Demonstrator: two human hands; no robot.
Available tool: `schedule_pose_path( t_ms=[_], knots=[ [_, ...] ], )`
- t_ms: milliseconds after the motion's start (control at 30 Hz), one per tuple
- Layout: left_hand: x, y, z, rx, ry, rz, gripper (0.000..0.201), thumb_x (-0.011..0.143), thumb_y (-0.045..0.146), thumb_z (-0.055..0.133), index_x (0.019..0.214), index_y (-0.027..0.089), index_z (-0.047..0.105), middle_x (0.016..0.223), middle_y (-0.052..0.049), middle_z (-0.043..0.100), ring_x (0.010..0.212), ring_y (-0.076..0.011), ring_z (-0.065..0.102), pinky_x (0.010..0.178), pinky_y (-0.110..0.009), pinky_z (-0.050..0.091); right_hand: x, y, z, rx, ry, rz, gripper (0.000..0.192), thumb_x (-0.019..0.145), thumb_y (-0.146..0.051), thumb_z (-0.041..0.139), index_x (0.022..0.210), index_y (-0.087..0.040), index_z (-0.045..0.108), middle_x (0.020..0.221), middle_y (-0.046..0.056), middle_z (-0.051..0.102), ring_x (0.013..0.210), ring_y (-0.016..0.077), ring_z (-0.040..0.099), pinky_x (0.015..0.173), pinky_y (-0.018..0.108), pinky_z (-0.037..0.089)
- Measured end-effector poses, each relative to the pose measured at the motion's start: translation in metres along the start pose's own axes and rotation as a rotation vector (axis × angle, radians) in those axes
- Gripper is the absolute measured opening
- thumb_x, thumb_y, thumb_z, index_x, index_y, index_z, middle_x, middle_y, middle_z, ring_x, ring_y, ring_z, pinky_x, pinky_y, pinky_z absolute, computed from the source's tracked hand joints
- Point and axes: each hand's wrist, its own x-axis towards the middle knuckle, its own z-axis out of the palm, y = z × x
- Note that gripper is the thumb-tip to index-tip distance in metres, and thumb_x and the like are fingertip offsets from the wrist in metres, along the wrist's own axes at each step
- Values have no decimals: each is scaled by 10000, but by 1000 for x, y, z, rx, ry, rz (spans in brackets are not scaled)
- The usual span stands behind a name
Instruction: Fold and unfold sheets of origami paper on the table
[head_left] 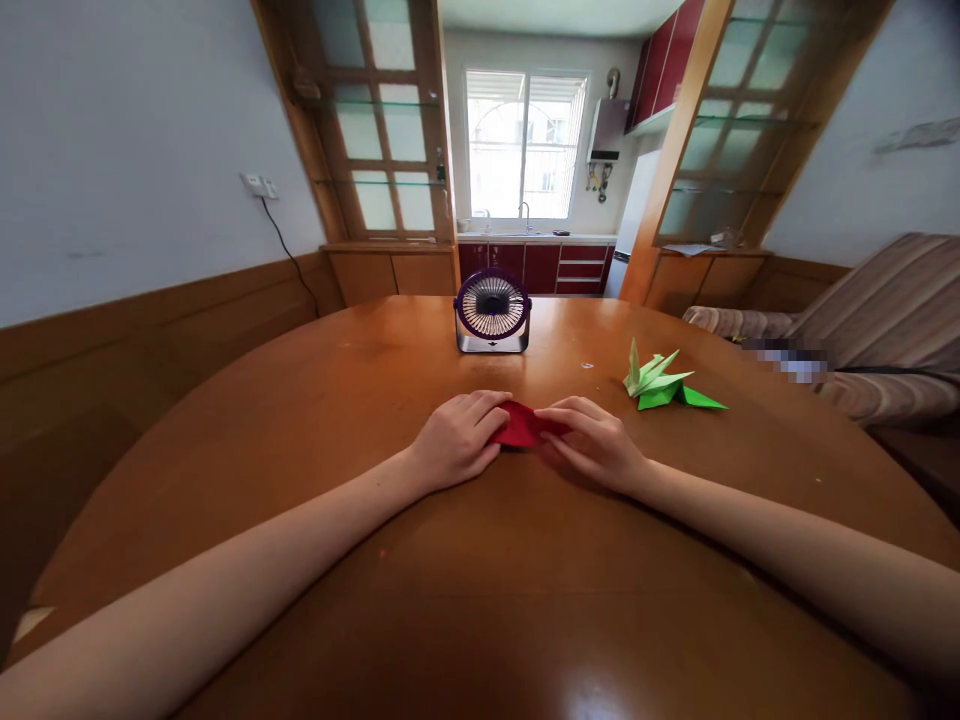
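A small piece of red folded paper [519, 427] lies between my two hands at the middle of the wooden table [480, 560]. My left hand [463, 437] rests on the table with its fingers closed over the paper's left end. On the other side, my right hand [596, 440] pinches the right end between thumb and fingers. The fingers cover both ends, so the paper's full shape is hidden. To the right of my right hand sit folded paper cranes, one pale green [651, 372] and one bright green [679, 396], touching or overlapping.
A small purple desk fan [493, 308] stands upright beyond my hands. A striped armchair [885, 310] is at the table's right side. A black cord hangs from the wall socket [259, 186] on the left. Past the table's far edge are cabinets and a kitchen counter [540, 240].
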Motion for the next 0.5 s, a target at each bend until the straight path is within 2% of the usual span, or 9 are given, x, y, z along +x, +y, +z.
schedule_pose_path(
  t_ms=[200,400,500],
  knots=[
    [-2,0,2,-21,41,-4,197,923,216,493,1094,147,565,1260,-150,582,1088,-235,620,927,-371,522,-2,2,0,-60,-9,-45,324,879,-168,596,1198,-219,576,961,82,665,812,189,612,714,335,508],
    [-1,2,3,-81,94,-6,288,932,187,483,1212,131,524,1192,-152,634,1164,-238,600,960,-364,520,0,0,-5,8,-168,69,319,926,-213,510,1241,-190,553,948,85,642,769,164,607,691,301,507],
    [0,4,1,-133,90,-44,257,926,206,493,1165,137,557,1154,-145,649,1179,-243,592,950,-366,527,1,-2,-7,6,-219,127,325,940,-247,492,1253,-184,549,949,83,640,756,160,605,691,296,505]
  ],
)
